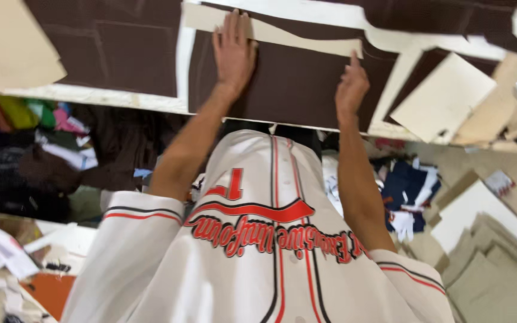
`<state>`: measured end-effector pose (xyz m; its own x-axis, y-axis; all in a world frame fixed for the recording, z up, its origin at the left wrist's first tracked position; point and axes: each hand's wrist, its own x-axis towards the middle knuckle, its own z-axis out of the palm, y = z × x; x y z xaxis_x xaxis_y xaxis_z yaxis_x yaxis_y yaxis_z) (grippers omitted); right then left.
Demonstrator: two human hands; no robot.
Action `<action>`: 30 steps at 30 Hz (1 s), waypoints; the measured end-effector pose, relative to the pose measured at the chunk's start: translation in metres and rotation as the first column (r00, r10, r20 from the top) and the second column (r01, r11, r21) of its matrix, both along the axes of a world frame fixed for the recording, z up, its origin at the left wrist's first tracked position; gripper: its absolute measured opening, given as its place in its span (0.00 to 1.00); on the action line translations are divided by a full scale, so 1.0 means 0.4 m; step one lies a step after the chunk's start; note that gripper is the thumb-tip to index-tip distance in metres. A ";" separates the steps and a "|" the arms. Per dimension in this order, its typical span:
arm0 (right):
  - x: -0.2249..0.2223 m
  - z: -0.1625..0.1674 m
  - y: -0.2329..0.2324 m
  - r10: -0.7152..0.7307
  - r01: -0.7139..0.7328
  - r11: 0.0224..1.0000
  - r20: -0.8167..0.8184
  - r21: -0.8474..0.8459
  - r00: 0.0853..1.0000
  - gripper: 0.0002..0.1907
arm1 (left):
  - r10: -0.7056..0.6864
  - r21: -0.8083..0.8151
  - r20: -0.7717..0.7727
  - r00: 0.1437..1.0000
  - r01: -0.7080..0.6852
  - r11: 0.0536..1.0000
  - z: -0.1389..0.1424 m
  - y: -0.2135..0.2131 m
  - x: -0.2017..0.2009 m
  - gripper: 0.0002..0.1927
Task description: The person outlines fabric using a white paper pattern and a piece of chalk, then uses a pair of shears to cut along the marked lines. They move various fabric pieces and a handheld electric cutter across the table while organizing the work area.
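My left hand point(233, 51) lies flat, fingers spread, on a long cream card pattern strip point(306, 40) and the dark brown fabric point(288, 90) under it. At the strip's right end my right hand point(352, 84) presses down with its fingertips, fingers together. The brown fabric is spread over a white cutting table point(121, 100). Both forearms reach forward over the table edge. I wear a white jersey point(258, 251) with red and black trim.
More cream card pieces lie on the table at left point(10, 45) and right point(441, 98). Under the table, heaps of coloured fabric scraps point(37, 131) and dark blue cloth point(408, 185) cover the floor. Stacked cardboard sheets point(498, 263) sit at lower right.
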<state>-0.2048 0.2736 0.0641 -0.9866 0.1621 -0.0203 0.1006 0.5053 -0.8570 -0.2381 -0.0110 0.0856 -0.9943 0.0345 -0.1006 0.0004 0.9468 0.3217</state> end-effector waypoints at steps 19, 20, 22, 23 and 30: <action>0.006 -0.048 -0.017 0.065 -0.050 0.994 0.169 -0.092 0.984 0.23 | 0.285 -0.102 -0.178 0.942 -0.305 0.947 -0.058 0.020 0.083 0.39; 0.011 -0.046 -0.017 0.060 -0.045 0.995 0.174 -0.088 0.983 0.23 | 0.287 -0.112 -0.180 0.941 -0.310 0.944 -0.059 0.021 0.084 0.39; 0.007 -0.048 -0.022 0.067 -0.062 0.997 0.158 -0.038 0.985 0.23 | 0.310 -0.067 -0.185 0.932 -0.327 0.943 -0.063 0.022 0.086 0.40; 0.010 -0.045 -0.020 0.082 -0.085 0.996 0.148 0.014 0.986 0.23 | 0.324 -0.044 -0.185 0.928 -0.337 0.941 -0.065 0.023 0.088 0.40; 0.006 -0.038 -0.027 0.140 -0.154 0.983 0.130 0.103 0.982 0.23 | 0.351 -0.110 -0.189 0.917 -0.375 0.920 -0.068 0.019 0.090 0.39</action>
